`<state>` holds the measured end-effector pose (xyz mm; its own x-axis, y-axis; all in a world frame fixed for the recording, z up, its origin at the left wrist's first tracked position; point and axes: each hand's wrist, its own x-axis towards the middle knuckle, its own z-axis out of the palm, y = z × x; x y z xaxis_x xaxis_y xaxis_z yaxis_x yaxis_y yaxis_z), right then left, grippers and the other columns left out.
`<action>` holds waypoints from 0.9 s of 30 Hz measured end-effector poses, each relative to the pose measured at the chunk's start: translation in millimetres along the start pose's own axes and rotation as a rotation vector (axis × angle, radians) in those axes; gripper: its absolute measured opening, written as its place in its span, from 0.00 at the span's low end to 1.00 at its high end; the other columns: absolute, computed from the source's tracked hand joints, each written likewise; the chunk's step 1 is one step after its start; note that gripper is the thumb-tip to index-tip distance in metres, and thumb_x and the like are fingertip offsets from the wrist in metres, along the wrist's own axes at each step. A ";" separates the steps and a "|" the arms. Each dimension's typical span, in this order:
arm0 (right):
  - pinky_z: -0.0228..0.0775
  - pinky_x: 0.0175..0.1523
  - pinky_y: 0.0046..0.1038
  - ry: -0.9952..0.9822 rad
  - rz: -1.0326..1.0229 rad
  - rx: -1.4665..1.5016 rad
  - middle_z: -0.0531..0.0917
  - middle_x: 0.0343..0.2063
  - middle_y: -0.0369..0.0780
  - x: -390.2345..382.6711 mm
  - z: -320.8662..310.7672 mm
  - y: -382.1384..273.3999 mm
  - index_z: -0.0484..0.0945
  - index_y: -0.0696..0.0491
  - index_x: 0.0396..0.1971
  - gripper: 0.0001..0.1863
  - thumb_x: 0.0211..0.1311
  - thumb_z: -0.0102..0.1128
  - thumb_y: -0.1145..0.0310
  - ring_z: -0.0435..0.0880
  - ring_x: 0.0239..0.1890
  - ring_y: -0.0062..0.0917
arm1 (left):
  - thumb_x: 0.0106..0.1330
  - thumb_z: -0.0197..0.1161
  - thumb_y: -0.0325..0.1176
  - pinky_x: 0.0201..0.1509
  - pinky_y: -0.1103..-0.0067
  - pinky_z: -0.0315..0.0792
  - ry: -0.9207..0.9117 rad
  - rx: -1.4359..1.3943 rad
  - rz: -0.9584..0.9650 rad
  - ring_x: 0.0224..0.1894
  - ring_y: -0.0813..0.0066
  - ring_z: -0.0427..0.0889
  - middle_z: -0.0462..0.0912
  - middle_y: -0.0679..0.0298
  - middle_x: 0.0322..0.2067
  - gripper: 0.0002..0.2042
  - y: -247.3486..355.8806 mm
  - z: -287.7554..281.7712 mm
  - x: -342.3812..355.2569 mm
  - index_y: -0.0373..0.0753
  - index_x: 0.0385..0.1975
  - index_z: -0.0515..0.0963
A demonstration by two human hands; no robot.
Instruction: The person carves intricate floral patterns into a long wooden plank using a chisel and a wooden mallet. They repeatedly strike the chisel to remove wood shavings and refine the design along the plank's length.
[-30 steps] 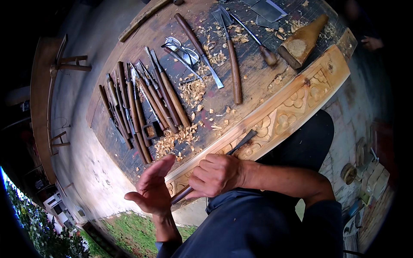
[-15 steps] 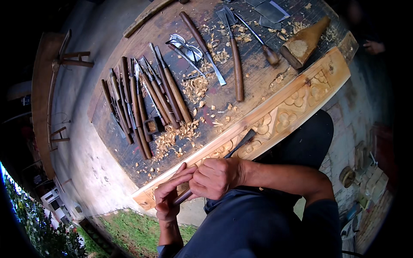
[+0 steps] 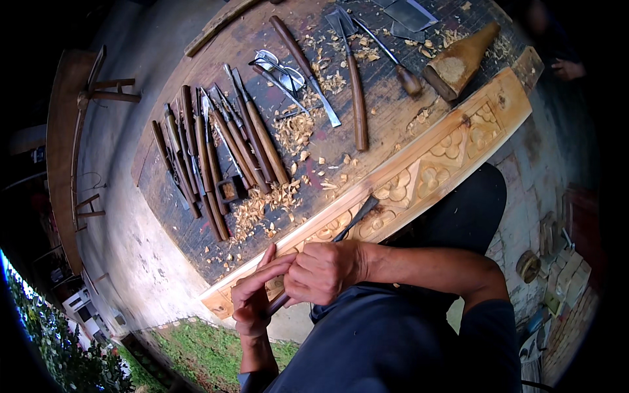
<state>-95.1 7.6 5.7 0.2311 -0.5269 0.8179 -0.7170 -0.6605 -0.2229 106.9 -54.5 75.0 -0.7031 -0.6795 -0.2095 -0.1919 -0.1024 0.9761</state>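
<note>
A long carved board (image 3: pixel 429 177) with flower reliefs lies slantwise along the near edge of the workbench. My right hand (image 3: pixel 322 270) is closed round a chisel with a wooden handle and a dark, flared blade (image 3: pixel 359 216). The blade slants over the carving at mid-board. Beside it, my left hand (image 3: pixel 257 295) is bent round the back end of the handle, its fingers reaching over the board and against my right hand. Part of the handle (image 3: pixel 278 302) shows between the hands. Whether the blade's edge touches the wood I cannot tell.
Several carving tools (image 3: pixel 252 134) lie in a row on the workbench (image 3: pixel 183 226), among wood shavings (image 3: pixel 259 209). Glasses (image 3: pixel 282 72), more chisels (image 3: pixel 358 108) and a wooden mallet (image 3: pixel 458 65) lie farther along. Another person's hand (image 3: pixel 569 69) shows at far right.
The chisel's blade has shifted slightly left along the carving and turned a little, with its tip now catching a brownish tone. Both hands keep nearly the same hold.
</note>
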 end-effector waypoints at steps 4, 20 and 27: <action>0.62 0.26 0.25 -0.009 -0.047 -0.002 0.74 0.19 0.33 -1.3 2.2 -1.8 0.72 0.50 0.20 0.17 0.61 0.65 0.56 0.78 0.22 0.20 | 0.62 0.35 0.90 0.86 0.49 0.45 -0.009 0.015 -0.015 0.64 0.49 0.85 0.87 0.36 0.53 0.64 3.4 0.0 1.2 0.20 0.53 0.84; 0.61 0.27 0.24 -0.026 0.041 -0.003 0.74 0.19 0.31 -2.1 1.2 -3.2 0.73 0.49 0.21 0.16 0.56 0.66 0.55 0.79 0.23 0.20 | 0.59 0.36 0.91 0.87 0.49 0.45 -0.038 -0.014 0.001 0.63 0.46 0.85 0.87 0.34 0.51 0.66 -0.6 -4.0 7.6 0.18 0.53 0.84; 0.63 0.28 0.25 -0.053 0.083 0.035 0.74 0.19 0.31 1.1 -3.4 -0.5 0.73 0.50 0.21 0.17 0.55 0.67 0.54 0.78 0.22 0.19 | 0.57 0.32 0.92 0.86 0.47 0.43 -0.090 -0.019 0.014 0.67 0.43 0.81 0.86 0.36 0.56 0.67 -2.5 -8.0 10.1 0.21 0.56 0.84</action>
<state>-96.7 9.1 8.5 0.2069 -0.6074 0.7669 -0.7119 -0.6312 -0.3079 105.8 -66.9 71.0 -0.7643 -0.6132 -0.1995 -0.1693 -0.1078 0.9797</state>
